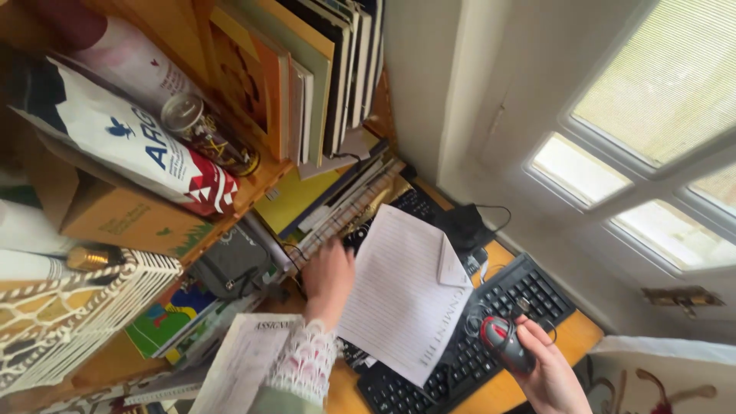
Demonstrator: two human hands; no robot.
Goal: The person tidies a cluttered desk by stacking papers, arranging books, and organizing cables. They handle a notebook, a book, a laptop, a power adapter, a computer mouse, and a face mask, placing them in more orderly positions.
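Here, the right hand (546, 368), at five o'clock in the view, is wrapped around a red-and-grey computer mouse (502, 343) held over a black keyboard (491, 337). The left hand (328, 277), lace-cuffed, reaches toward stacked books (337, 201) at eleven o'clock from it; its grip cannot be made out. A lined sheet of paper (402, 295) lies between the hands.

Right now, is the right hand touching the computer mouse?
Touching. The head view shows the right hand wrapped around the red and grey computer mouse, fingers on its side, above the black keyboard.
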